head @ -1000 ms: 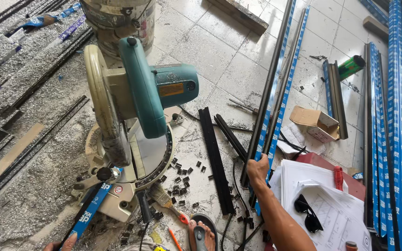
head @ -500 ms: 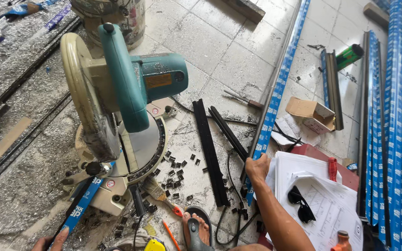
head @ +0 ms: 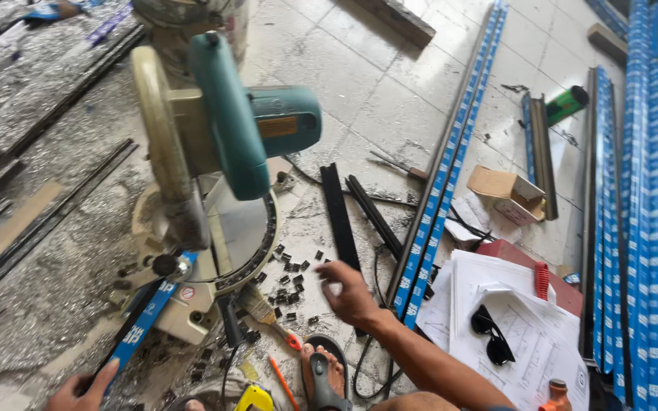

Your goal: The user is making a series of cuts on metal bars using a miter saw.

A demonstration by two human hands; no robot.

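A teal mitre saw (head: 222, 122) stands on the tiled floor with its blade guard raised. My left hand (head: 81, 388) holds the near end of a short blue-wrapped metal profile (head: 142, 323) that lies across the saw's base. My right hand (head: 348, 293) hovers empty, fingers loosely spread, over small dark offcuts (head: 291, 278) beside the saw table. It is just left of a long pair of blue-wrapped profiles (head: 439, 183) lying on the floor. My sandalled foot (head: 321, 373) shows at the bottom.
Black strips (head: 340, 213) lie next to the saw. A paintbrush (head: 268, 316), an orange pencil (head: 283, 380) and a yellow tape measure (head: 253, 397) are near my foot. Sunglasses (head: 491, 335) rest on drawings (head: 527, 320); a small cardboard box (head: 508, 190) and many blue profiles (head: 649, 205) lie at right.
My right hand has let go of the long blue-wrapped profiles and moved left toward the saw's offcuts. The view has shifted closer to the saw. My left hand still holds the short profile.
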